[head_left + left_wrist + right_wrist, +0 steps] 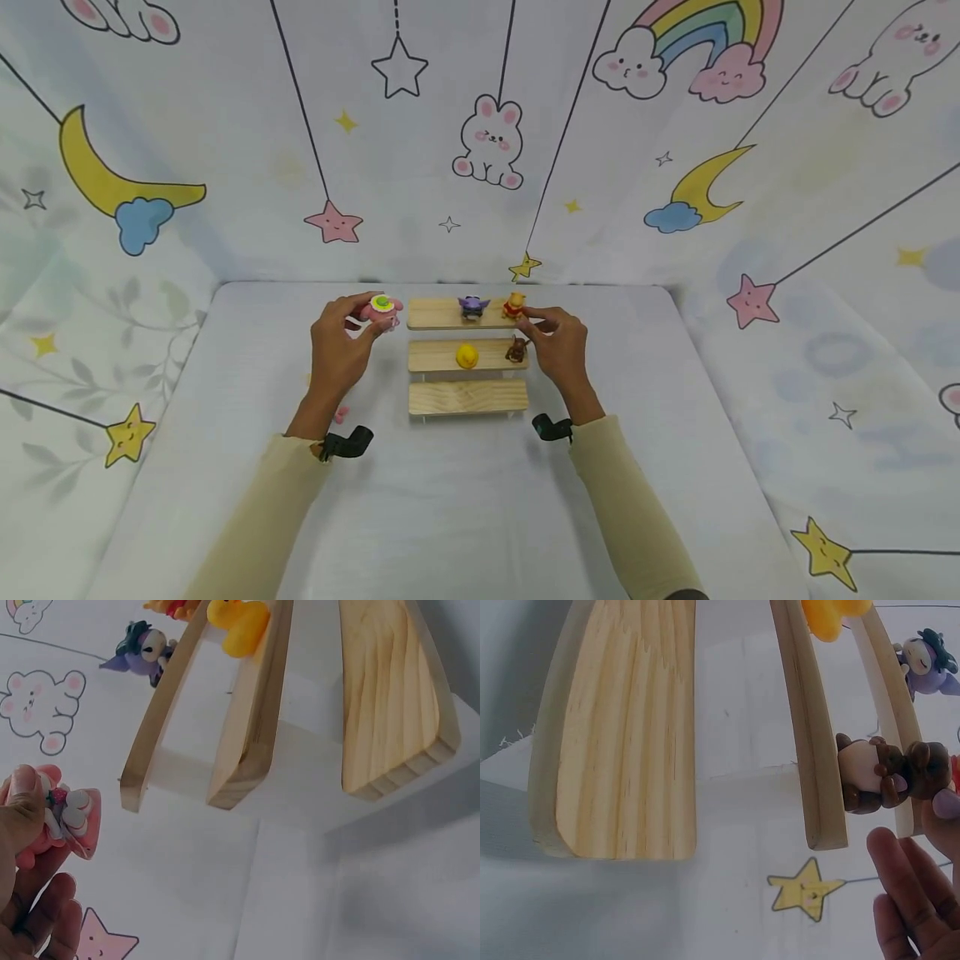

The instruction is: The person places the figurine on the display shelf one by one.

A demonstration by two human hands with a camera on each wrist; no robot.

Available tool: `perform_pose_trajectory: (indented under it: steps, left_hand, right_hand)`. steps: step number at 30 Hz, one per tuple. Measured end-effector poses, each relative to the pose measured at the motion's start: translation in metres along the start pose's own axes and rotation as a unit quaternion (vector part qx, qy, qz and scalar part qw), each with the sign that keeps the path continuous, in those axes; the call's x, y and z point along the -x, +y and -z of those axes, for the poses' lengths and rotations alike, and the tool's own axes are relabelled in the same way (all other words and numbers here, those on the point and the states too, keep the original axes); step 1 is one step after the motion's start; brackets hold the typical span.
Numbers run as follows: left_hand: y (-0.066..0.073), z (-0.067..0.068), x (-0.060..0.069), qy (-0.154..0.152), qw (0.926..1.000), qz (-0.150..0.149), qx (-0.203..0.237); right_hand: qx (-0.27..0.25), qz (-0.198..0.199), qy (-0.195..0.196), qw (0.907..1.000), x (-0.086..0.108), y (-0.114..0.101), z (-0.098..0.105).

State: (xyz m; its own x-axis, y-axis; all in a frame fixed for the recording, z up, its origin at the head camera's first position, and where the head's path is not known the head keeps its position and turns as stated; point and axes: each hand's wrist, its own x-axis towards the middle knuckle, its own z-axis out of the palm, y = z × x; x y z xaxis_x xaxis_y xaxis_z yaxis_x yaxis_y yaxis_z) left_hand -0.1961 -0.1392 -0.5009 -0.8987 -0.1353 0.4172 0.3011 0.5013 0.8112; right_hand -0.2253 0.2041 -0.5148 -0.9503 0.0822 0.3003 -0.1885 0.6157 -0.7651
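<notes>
My left hand (337, 343) grips a pink figurine (382, 312) with a yellow-and-green top, just left of the upper tier of a wooden three-tier shelf (442, 398). In the left wrist view, the figurine's pink base (88, 825) faces the shelf. At the upper tier's right end, my right hand (562, 343) pinches a yellow bear figurine (513, 306) in a red shirt; the right wrist view mostly hides it. Left of the bear stands a purple figurine (472, 307). The middle tier carries a yellow duck (467, 356) and a brown figurine (516, 349) at its right end.
A small pink item (341, 414) lies on the white table (465, 517) beside my left wrist, partly hidden. Cloth walls printed with stars, moons and rabbits (491, 142) rise behind the shelf and on both sides.
</notes>
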Motion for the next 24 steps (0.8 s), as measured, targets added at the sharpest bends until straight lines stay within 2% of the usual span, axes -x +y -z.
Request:
perform_pose_trajectory:
  steps: [11,24]
  left_hand:
    - [0.011,-0.031,-0.011,-0.021,0.9997,-0.010,0.009]
    - [0.014,-0.050,-0.017,-0.030,0.9989,-0.036,-0.003]
  right_hand:
    - [0.006,0.002,0.002,1.0000,0.000,0.000,0.000]
    - [-0.015,0.012,0.006,0.9998,0.000,0.000,-0.001]
